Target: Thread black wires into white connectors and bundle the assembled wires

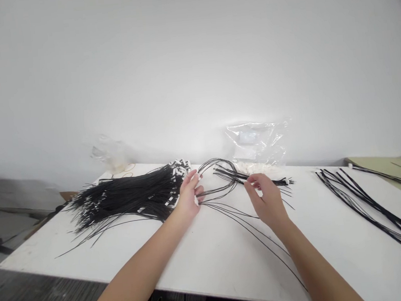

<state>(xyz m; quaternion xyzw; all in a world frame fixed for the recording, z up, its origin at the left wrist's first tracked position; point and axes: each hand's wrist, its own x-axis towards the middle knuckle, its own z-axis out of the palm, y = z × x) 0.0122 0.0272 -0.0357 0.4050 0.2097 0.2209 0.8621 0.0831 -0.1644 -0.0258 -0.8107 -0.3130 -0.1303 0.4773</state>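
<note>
My left hand [190,196] is closed around several thin black cables [222,195] near the middle of the table. Part of them bends into a loop [233,166] to the right of the fingers, and other strands trail toward the table's front edge. A small white piece shows at the left fingertips. My right hand [264,196] is in a pinch just right of the loop; what lies between its fingers is hidden. Behind it, a small bundle of black cables [229,172] with white ends lies on the table.
A large heap of black cables [130,195] with white tips lies at left on the white table [210,253]. Clear plastic bags [259,140] stand against the wall. More black cables [369,205] stretch along the right, beside a yellowish surface [375,159].
</note>
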